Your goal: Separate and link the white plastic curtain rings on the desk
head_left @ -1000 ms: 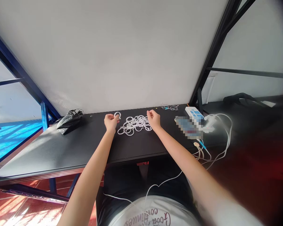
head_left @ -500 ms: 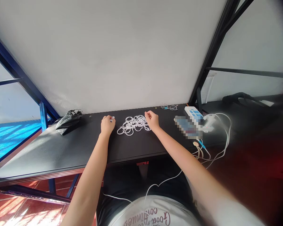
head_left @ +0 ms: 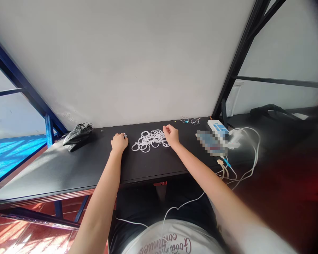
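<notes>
White rings in a pile [head_left: 145, 149] on a black desk [head_left: 148, 165], viewed from the head. The left hand [head_left: 119, 142] lies left of the pile, apart from it, its fingers bent down over a single white ring [head_left: 125, 134]; only a small part of this ring shows, so whether it is gripped cannot be told. The right hand [head_left: 171, 135] is at the pile's right edge, fingers curled in against the thumb; whether they enclose a ring is hidden. A black plastic bag [head_left: 78, 136] lies well left of the pile. Eyeglasses [head_left: 193, 121] rest beyond it to the right; a white-and-blue box [head_left: 216, 126] lies farther right.
</notes>
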Demonstrator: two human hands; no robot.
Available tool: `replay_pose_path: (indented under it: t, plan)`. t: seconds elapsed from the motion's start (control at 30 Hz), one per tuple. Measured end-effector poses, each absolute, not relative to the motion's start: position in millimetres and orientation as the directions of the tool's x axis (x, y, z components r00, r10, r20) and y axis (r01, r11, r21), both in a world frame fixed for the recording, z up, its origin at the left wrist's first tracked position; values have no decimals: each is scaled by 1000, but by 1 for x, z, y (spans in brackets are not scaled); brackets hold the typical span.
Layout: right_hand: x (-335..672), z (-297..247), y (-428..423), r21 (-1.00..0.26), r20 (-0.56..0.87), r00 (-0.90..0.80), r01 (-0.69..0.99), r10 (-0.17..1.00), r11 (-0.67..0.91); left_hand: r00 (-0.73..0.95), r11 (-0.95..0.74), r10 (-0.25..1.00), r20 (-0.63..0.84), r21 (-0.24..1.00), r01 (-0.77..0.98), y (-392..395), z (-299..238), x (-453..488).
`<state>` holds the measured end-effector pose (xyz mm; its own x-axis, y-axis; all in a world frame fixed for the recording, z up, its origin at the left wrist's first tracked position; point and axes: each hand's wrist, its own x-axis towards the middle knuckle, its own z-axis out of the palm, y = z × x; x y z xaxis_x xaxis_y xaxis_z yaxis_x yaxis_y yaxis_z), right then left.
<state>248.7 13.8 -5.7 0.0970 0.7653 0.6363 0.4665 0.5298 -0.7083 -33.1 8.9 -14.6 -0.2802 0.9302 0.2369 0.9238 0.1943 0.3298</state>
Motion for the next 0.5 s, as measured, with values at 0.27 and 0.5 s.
replay_pose_path:
  t: [0.27, 0.5]
  plan:
    - [250, -12, 22, -706, 620, 94, 500, 779, 502, -320, 202, 889, 328, 345, 916, 6, -11, -30]
    - [251, -19, 28, -673, 589, 19, 564, 808, 478, -48, -233, 885, 462, 530, 815, 5, -9, -6]
